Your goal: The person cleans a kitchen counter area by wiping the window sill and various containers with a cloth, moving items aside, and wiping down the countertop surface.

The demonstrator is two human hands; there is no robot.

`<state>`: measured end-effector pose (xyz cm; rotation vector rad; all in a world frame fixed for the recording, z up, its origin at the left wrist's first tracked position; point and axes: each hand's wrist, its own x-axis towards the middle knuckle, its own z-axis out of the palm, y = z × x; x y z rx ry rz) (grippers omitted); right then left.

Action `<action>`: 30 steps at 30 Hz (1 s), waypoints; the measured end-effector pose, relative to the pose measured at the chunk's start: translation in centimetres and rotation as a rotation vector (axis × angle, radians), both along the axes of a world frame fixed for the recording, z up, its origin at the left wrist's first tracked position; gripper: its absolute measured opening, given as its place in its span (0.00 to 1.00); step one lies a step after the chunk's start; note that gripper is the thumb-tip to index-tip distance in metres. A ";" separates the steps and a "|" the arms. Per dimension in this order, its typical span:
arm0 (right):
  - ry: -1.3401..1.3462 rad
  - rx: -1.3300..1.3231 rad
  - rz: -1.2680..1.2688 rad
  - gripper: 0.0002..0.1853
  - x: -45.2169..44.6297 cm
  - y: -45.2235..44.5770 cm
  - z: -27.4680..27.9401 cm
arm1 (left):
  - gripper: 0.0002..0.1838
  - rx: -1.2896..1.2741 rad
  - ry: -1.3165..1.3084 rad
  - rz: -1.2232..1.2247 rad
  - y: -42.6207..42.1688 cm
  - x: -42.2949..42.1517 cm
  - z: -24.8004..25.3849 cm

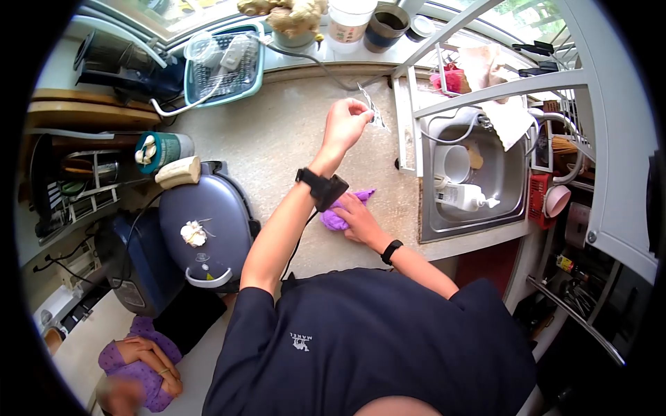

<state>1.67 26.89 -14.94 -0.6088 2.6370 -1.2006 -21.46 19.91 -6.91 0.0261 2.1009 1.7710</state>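
Note:
My left hand is raised over the back of the counter, its fingers pinched on a small, thin clear-and-dark plastic wrapper. A dark band with a box-like device sits on that wrist. Nearer my body, my right hand rests on a bunched purple cloth on the countertop, fingers curled over it. Part of the cloth is hidden beneath the hand and behind the left wrist device.
A sink to the right holds a white bottle and a tub. White rack legs stand beside it. At left are a dark round-lidded appliance and a teal basket. A person sits at lower left.

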 end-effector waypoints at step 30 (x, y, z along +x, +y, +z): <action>0.021 0.123 -0.428 0.36 0.2 3.3 0.0 | 0.10 -0.313 -0.152 0.117 5.2 -1.7 -10.0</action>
